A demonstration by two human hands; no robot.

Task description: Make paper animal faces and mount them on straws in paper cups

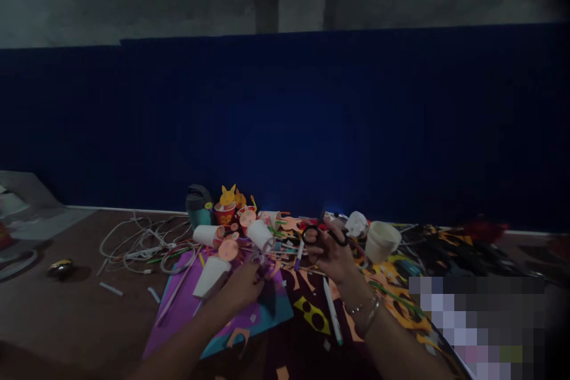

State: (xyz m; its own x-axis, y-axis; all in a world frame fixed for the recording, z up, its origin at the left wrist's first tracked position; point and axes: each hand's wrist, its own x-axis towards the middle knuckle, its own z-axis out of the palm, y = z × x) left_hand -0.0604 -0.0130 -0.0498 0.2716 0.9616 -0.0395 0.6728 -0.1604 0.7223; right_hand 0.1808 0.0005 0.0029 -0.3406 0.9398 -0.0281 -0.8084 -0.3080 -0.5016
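My right hand (pixel 332 255) is raised over the paper scraps, its fingers around the black handles of a pair of scissors (pixel 310 235); the blades are hard to make out. My left hand (pixel 244 286) is low over the purple sheet (pixel 178 303), fingers closed near a small pale purple thing (pixel 258 259) too blurred to name. Beside that hand a white paper cup (pixel 212 277) leans on the sheet. Another white cup (pixel 260 236) lies tilted just beyond it. A white marker with a purple end (pixel 298 256) is left of my right hand.
White cables (pixel 138 243) lie tangled on the left. Behind stand a teal bottle (pixel 198 205) and a red cup (pixel 225 214) with a yellow rabbit-eared cutout. A cream cup (pixel 382 242), a green-tipped marker (pixel 332 312) and orange scraps (pixel 396 303) lie rightward. A dark blue panel (pixel 285 124) rises behind.
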